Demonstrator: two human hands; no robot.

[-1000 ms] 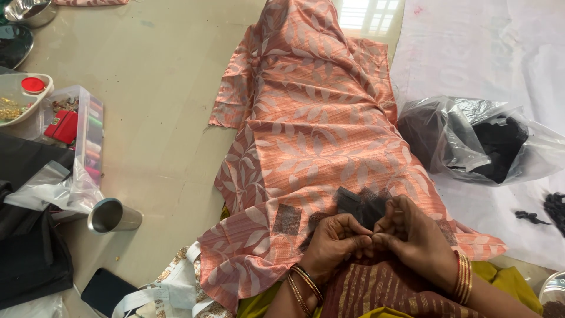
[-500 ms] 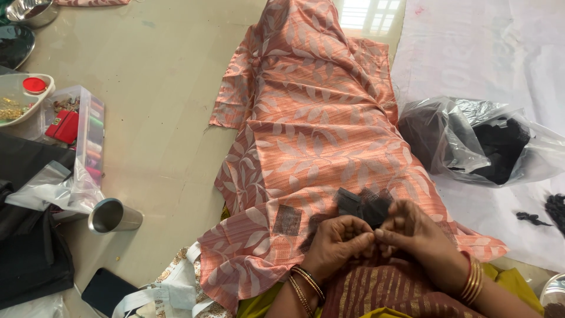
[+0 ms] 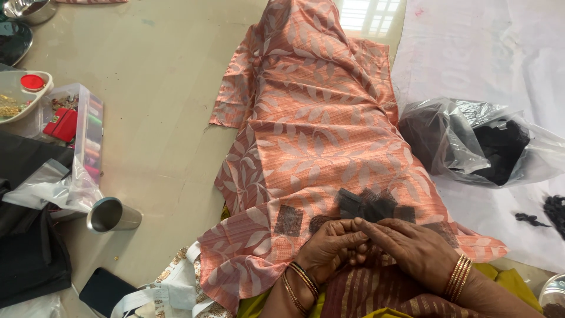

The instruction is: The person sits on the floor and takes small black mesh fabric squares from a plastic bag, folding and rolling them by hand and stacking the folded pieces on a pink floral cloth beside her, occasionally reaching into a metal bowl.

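Whatever the hands [image 3: 376, 247] pinch is hidden between fingertips; the steel bowl [image 3: 29, 9] and phone [image 3: 103, 290] are cut off by edges.

Peach leaf-patterned cloth [image 3: 318, 135], black net squares [image 3: 368, 205], red box [image 3: 63, 125], gold bangles [image 3: 457, 275].

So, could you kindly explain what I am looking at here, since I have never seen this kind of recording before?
There is no machine here: a person wears a camera on the head, and it looks down at their own two bare hands. The left hand and right hand meet fingertip to fingertip over a peach leaf-patterned cloth spread on the floor; whatever they pinch is too small to tell. Just beyond the fingers lie small dark fabric squares. To the right, a clear plastic bag holds dark material. To the left lie a steel cup on its side and a clear box of thread spools.
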